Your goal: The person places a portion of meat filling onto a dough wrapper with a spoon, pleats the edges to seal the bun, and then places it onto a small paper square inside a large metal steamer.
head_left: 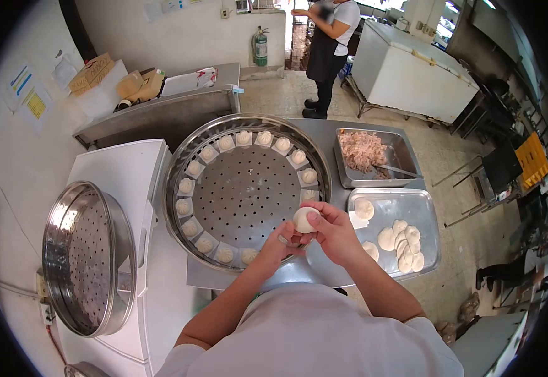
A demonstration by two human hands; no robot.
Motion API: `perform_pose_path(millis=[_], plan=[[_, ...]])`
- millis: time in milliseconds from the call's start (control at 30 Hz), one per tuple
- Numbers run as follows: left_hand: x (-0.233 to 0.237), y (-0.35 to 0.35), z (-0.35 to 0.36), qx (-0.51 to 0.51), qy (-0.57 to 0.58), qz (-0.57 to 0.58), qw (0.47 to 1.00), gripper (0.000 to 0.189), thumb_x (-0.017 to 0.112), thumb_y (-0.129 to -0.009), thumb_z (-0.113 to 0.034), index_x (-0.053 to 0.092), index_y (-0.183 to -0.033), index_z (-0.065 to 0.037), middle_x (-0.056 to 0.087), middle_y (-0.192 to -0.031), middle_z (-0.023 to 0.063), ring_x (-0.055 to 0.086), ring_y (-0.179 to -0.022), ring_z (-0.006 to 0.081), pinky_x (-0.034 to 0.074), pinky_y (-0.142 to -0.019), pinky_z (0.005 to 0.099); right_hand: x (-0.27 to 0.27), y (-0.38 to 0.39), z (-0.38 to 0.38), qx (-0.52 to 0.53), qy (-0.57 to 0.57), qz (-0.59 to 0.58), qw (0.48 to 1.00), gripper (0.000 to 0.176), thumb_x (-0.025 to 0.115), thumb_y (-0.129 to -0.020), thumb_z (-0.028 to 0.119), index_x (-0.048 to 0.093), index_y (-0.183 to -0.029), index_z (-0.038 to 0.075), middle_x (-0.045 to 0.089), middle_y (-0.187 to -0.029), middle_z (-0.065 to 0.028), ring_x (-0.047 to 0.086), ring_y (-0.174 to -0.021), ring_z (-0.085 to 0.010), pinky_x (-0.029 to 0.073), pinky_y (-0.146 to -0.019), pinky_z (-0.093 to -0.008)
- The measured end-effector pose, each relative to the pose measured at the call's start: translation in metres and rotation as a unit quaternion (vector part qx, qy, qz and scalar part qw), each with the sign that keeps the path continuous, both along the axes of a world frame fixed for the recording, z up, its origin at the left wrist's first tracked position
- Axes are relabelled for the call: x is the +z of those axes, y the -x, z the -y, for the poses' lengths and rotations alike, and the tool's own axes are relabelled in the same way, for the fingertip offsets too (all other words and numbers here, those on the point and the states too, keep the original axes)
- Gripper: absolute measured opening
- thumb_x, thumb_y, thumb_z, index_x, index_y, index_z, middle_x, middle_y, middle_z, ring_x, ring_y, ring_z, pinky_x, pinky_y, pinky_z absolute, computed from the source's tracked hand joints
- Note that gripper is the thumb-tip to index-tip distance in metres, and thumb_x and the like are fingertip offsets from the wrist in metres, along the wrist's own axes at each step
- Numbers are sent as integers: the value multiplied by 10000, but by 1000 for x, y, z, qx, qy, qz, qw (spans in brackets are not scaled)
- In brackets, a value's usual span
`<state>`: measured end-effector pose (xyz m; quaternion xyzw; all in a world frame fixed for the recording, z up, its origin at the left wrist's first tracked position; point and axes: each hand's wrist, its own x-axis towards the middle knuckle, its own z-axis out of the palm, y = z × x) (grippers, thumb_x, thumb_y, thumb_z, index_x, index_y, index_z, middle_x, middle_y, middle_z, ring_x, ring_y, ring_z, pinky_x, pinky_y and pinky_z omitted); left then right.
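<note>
A pale round dough bun [304, 220] is held up between my two hands, over the right front rim of a large perforated steamer tray [242, 188]. My right hand [331, 234] wraps round the bun from the right, its thumb on top. My left hand [280, 243] closes on the bun's lower left side, and some of its fingertips are hidden. Pleated buns [244, 137] on small paper squares form a ring along the inside of the steamer tray. To the right, a metal tray [394, 196] carries several flat dough rounds [406, 246].
Behind the dough tray stands a metal pan [347, 177] of minced filling [362, 151] with a utensil in it. A second steamer tray [88, 257] sits on a white appliance [145, 163] at left. Beyond the table are a person in a dark apron [325, 53] and a chest freezer [406, 69].
</note>
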<state>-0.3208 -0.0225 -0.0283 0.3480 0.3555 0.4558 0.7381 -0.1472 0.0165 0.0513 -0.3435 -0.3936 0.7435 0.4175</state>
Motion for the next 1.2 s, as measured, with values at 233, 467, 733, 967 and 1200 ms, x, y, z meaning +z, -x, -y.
perform_pose_path(millis=[233,467,733,967,1200], plan=[[-3,-3,-3,37,-21,-82,996,596,487,-1052,-598,522,-1330,-72,620,-1150,66,623,-976,159,530,-880,339,-7,-3,8,12,-23,19,999,382,653,-1042,235,607,-1319,-24,702,-1140,-113,705,-945,-178,606,-749,-304],[2,-8,-3,51,-40,-28,998,592,470,-1075,-541,475,-1372,-28,631,-1160,98,649,-964,176,543,-849,318,-4,-2,19,1,-36,40,999,367,640,-1049,218,610,-1311,-38,708,-1125,-113,710,-930,-164,609,-743,-280],[12,-13,7,176,-139,-324,919,403,546,-1022,-147,459,-1389,-5,604,-1274,149,626,-1117,226,534,-948,369,-4,2,28,-82,-35,64,994,364,659,-1034,193,606,-1311,-37,705,-1095,-122,714,-874,-151,597,-703,-263],[23,-31,8,158,-215,-302,915,491,650,-932,-24,458,-1383,5,584,-1318,165,623,-1140,243,534,-950,378,-7,-23,34,-73,-77,244,964,359,653,-1036,182,598,-1292,-64,703,-1062,-117,698,-816,-146,595,-698,-268],[10,-58,0,-6,-87,-111,990,694,672,-1003,-459,419,-1452,5,557,-1371,137,559,-1270,238,457,-1087,373,-11,-65,44,-43,81,-51,994,375,597,-1071,237,588,-1331,-33,700,-1123,-122,706,-909,-185,605,-736,-306]])
